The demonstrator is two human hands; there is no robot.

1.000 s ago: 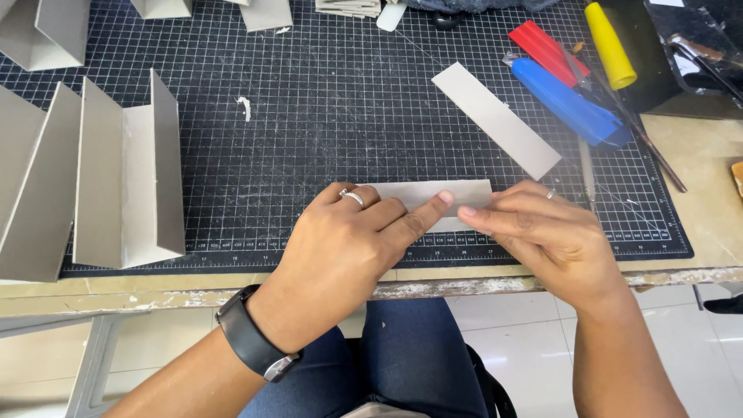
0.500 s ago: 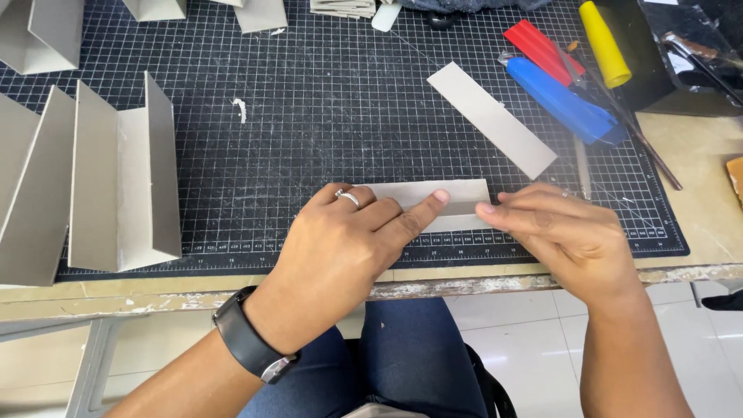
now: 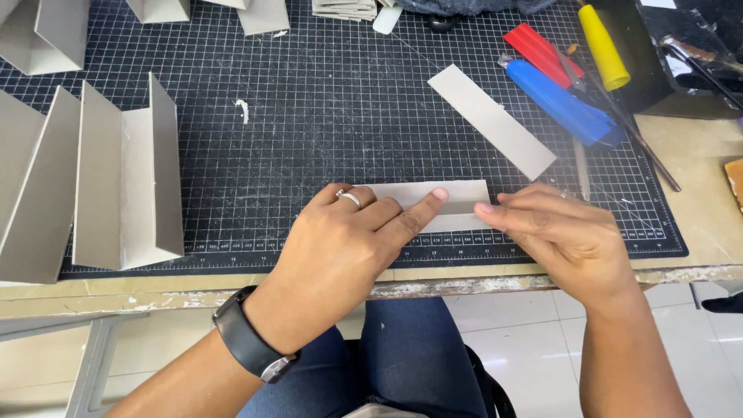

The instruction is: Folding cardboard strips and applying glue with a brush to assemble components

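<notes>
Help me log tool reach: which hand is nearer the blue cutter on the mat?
Right. The right hand lies just below the blue cutter, at the right end of the grey card strip. The left hand presses that strip farther left.

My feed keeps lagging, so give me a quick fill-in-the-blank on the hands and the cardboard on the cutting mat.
1. Both hands press a grey cardboard strip flat on the black ____ mat.
2. The left hand wears a ____ on one finger.
3. The right hand touches the strip's ____ end.
4. A second, loose cardboard strip lies beside a ____ tool.

Missing words: cutting; ring; right; blue
</notes>
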